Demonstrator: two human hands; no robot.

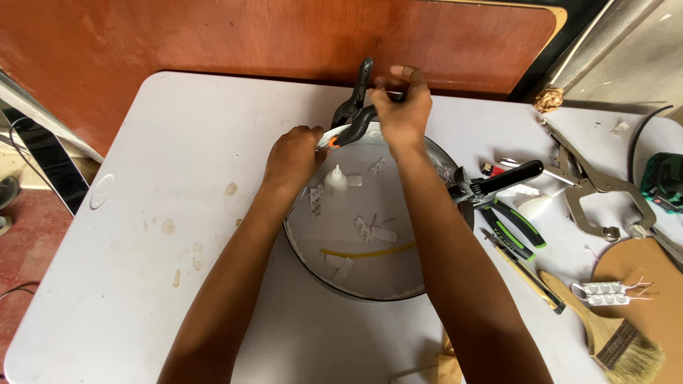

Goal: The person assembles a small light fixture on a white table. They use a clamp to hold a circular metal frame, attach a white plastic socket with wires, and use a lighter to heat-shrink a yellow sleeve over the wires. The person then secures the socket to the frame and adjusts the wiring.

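The white desk (142, 284) fills the frame; at centre sits a round shallow pan (370, 284); the left hand (293, 158) is closed on its upper-left rim; just right, the right hand (402, 107) is clamped on a black spring clamp (353, 107) biting the top rim; another clamp (491, 183) grips the right rim; locking pliers (597, 188) and a brush (612, 334) lie further right.

A workshop is suggested: a stained white worktable (142, 235) is strewn at the right of the frame with locking pliers (596, 186), a paintbrush (605, 331), green-handled cutters (518, 231) and a spring clamp (494, 182).
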